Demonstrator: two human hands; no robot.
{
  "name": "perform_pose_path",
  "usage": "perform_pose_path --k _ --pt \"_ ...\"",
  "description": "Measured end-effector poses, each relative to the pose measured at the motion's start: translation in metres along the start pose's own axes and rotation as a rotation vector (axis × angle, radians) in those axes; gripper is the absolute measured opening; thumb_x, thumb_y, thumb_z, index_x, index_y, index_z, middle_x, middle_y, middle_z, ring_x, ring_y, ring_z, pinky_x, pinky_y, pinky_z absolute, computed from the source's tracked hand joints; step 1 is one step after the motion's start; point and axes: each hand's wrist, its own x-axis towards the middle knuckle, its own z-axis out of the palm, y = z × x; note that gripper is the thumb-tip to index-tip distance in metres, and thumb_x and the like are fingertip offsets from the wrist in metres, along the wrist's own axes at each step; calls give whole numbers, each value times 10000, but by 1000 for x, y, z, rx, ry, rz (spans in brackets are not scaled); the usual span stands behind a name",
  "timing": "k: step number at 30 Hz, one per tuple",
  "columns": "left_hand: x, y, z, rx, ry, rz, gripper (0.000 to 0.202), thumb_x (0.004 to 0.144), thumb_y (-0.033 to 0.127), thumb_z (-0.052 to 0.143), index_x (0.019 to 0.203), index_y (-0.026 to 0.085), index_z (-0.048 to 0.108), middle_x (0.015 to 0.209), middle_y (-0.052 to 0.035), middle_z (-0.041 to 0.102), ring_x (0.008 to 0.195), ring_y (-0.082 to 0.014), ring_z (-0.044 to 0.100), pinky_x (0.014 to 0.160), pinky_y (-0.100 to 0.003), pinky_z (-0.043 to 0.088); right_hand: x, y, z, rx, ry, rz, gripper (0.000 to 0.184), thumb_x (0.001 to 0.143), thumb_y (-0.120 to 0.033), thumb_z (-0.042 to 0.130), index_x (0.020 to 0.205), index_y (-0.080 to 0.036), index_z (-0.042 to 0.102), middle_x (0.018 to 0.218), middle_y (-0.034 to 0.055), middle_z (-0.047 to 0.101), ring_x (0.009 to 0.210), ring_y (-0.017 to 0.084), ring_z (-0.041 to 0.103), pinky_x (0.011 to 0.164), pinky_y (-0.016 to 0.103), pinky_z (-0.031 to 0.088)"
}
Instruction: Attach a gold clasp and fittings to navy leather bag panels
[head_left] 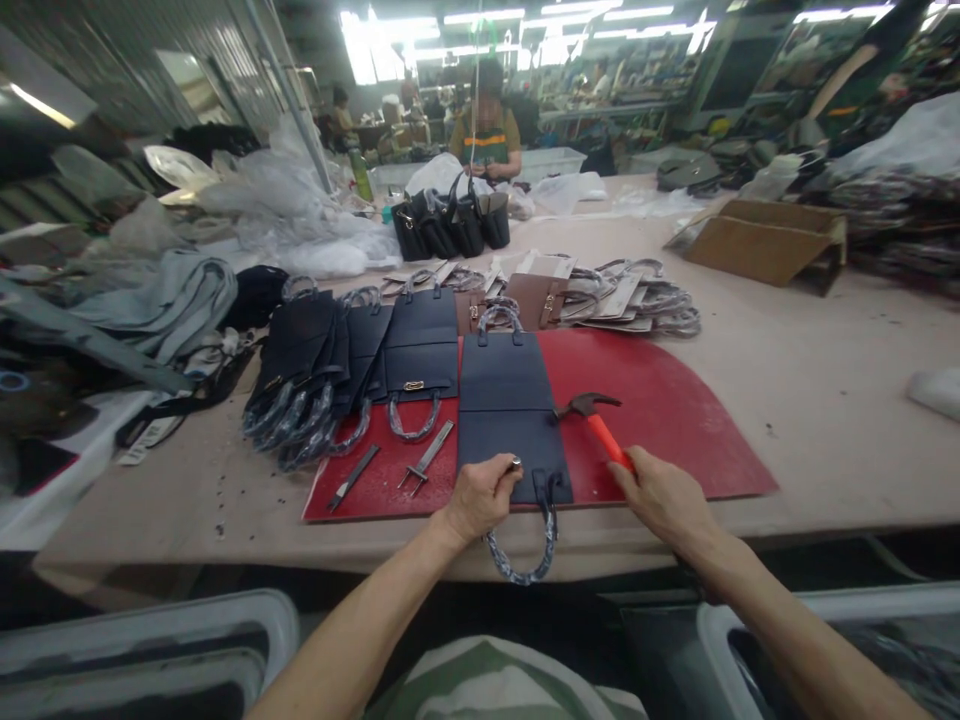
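Observation:
My right hand [664, 495] grips the orange handle of a claw hammer [606, 437], its head over the red board just right of a dark navy bag panel [504, 400]. Closed in a pinch, my left hand [484, 492] holds a small metal punch [515, 463] upright over the lower part of the panel. Plastic-wrapped handles sit at both ends of this panel; the near handle [525, 575] hangs over the table edge. Left of the panel lie a pronged punch [427, 458] and a flat metal tool [354, 478].
A red board [645, 420] lies under the work. Stacked navy panels [300, 340] are on the left, brown panels [532, 295] behind. Black bags [450, 225], a cardboard box [765, 240] and plastic wrap [277, 210] stand farther back. Another person [487, 130] sits across the table.

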Motion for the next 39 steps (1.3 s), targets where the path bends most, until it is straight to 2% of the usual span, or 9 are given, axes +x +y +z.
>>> perform_pose_path --k 4,10,14,17,19,22,28,34,39 --pt "-1 1 -2 -2 -9 -21 118 984 241 518 989 199 628 892 -61 729 803 -174 714 754 -262 544 -9 -25 20 21 210 -201 241 963 -253 484 1096 -120 635 1178 179 612 1000 267 579 809 352 424" --pt "0 6 0 -67 -4 -100 134 972 240 527 933 196 647 903 -53 736 826 -171 705 779 -271 541 -25 -57 49 194 208 -283 284 975 -235 468 1157 -166 675 1167 147 593 1012 270 525 909 392 408" --pt "9 23 -5 -276 210 -308 189 978 294 504 884 184 625 796 -33 721 729 -157 707 706 -263 572 -26 -52 53 284 191 -282 300 937 -182 510 1187 -154 671 1198 148 582 1068 278 516 930 393 403" --pt "17 40 -26 -285 275 -250 195 970 326 532 889 181 634 811 -38 730 754 -160 716 745 -273 584 -25 -50 53 283 193 -266 296 929 -185 515 1180 -158 669 1189 145 583 1068 285 515 912 399 404" --pt "19 44 -47 -231 305 -232 177 954 334 565 905 182 641 828 -37 734 774 -163 716 769 -276 580 -25 -52 53 267 204 -260 293 932 -192 507 1178 -162 664 1182 143 586 1073 290 512 899 401 406" --pt "10 29 -82 -76 396 -368 172 944 339 567 934 184 642 767 -15 717 691 -159 698 693 -261 564 -24 -54 53 230 214 -266 287 944 -203 490 1173 -168 659 1185 145 588 1074 296 516 886 407 412" --pt "-46 -23 -134 674 332 -496 117 905 253 613 959 190 695 844 -58 751 779 -227 707 706 -303 501 -19 -49 60 220 265 -279 281 942 -229 462 1134 -169 658 1150 146 604 1016 309 548 821 422 443" --pt "-66 -35 -141 956 54 -499 83 935 205 605 926 188 685 932 -75 724 865 -235 679 749 -320 472 -21 -54 68 306 385 -276 315 943 -340 433 1099 -148 628 1106 179 628 1012 340 589 847 467 480" --pt "-69 -33 -132 998 139 -457 81 947 215 597 973 185 668 950 -79 695 899 -258 648 781 -364 443 -60 -76 52 357 269 -32 406 924 -503 471 1062 -153 624 948 159 692 828 320 662 709 431 508"
